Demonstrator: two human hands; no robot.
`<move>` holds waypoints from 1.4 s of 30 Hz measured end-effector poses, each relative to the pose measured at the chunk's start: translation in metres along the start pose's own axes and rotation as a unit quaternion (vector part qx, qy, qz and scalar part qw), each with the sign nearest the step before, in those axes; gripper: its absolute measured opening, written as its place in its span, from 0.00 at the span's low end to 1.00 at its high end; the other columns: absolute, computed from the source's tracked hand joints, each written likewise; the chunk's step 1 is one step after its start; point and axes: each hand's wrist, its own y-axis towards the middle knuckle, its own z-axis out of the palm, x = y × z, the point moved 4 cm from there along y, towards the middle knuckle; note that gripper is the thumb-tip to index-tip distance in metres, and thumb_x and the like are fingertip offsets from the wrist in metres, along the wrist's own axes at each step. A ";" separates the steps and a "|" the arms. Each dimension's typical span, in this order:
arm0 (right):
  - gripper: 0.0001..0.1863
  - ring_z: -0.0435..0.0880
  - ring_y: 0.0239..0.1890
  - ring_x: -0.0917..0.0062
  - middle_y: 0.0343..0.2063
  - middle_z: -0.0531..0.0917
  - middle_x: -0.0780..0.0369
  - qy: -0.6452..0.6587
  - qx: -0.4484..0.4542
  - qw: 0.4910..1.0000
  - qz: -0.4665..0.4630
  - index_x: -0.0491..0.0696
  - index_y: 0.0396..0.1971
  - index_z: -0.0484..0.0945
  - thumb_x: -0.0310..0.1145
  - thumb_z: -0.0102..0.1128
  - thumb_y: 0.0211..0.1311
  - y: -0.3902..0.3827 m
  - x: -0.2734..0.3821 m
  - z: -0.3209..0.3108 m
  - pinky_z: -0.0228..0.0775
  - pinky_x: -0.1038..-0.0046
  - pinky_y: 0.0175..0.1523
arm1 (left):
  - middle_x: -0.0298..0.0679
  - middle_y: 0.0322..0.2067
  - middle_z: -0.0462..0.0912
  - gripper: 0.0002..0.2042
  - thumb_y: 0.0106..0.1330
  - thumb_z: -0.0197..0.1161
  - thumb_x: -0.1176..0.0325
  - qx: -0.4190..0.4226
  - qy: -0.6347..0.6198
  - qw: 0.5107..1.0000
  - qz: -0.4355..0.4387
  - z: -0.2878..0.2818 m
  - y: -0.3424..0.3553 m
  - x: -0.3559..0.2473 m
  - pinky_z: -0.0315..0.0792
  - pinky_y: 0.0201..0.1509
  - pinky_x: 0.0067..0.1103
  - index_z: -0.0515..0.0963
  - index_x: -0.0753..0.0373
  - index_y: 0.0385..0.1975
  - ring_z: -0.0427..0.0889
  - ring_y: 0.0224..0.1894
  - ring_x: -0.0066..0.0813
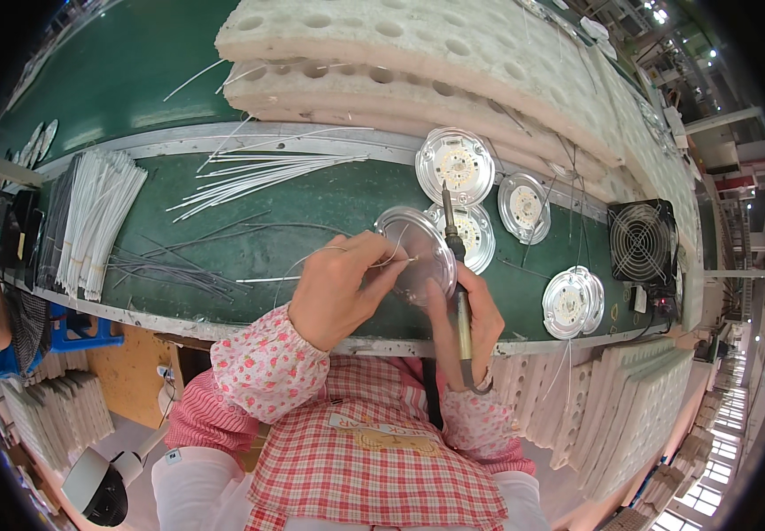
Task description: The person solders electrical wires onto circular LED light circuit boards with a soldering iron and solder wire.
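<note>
Between my hands a round silver lamp disc (411, 232) is held tilted above the bench. My left hand (340, 288) is closed, thumb and fingertips pinching a thin wire (397, 241) at the disc's face. My right hand (478, 323) grips a soldering iron (463, 311), its tip pointing away from me, while its thumb presses the disc's lower edge. Just beyond lie two discs with yellowish dotted boards, a far disc (455, 168) and a nearer disc (471, 237) partly hidden by the iron.
White wires (272, 168) and dark wires (188, 265) lie spread at left, beside a thick wire bundle (104, 221). Another disc (524, 208) and overlapping discs (568, 303) lie at right. A black fan (642, 241) stands at the right end. White foam trays (382, 53) line the back.
</note>
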 end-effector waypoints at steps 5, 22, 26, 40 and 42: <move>0.18 0.83 0.27 0.74 0.28 0.81 0.58 -0.037 -0.009 0.998 -0.050 0.44 0.48 0.81 0.22 0.69 0.56 -0.004 0.014 0.000 0.75 0.76 0.34 | 0.38 0.30 0.84 0.07 0.58 0.68 0.77 -0.004 0.038 0.999 0.025 0.001 -0.006 -0.008 0.74 0.35 0.26 0.83 0.63 0.36 0.81 0.29 0.35; 0.67 0.69 0.65 0.62 0.65 0.65 0.53 0.054 0.292 0.945 -0.136 0.43 0.70 0.55 0.44 0.89 0.28 0.027 -0.008 0.021 0.60 0.64 0.68 | 0.48 0.31 0.85 0.07 0.64 0.63 0.76 0.096 -0.120 0.981 -0.122 -0.008 -0.018 0.029 0.77 0.39 0.24 0.79 0.67 0.40 0.87 0.35 0.35; 0.65 0.68 0.66 0.63 0.62 0.68 0.54 0.128 0.261 0.956 -0.030 0.43 0.69 0.55 0.43 0.89 0.29 0.025 -0.009 0.024 0.61 0.63 0.68 | 0.36 0.31 0.83 0.04 0.66 0.62 0.78 0.096 -0.243 0.942 -0.210 -0.004 -0.018 0.029 0.75 0.45 0.19 0.79 0.70 0.39 0.79 0.39 0.15; 0.61 0.70 0.53 0.57 0.52 0.72 0.53 -0.075 0.061 0.991 -0.098 0.43 0.68 0.58 0.44 0.86 0.31 0.008 0.010 0.019 0.60 0.58 0.60 | 0.36 0.25 0.81 0.16 0.75 0.55 0.61 0.100 -0.316 0.910 -0.249 0.003 -0.015 0.037 0.70 0.34 0.23 0.81 0.69 0.42 0.76 0.29 0.18; 0.64 0.69 0.58 0.60 0.57 0.68 0.53 -0.036 0.088 0.992 -0.080 0.43 0.69 0.55 0.40 0.88 0.30 0.007 0.011 0.016 0.62 0.60 0.64 | 0.36 0.27 0.82 0.13 0.74 0.56 0.64 0.104 -0.316 0.917 -0.220 0.007 -0.017 0.037 0.71 0.38 0.22 0.81 0.70 0.43 0.77 0.33 0.18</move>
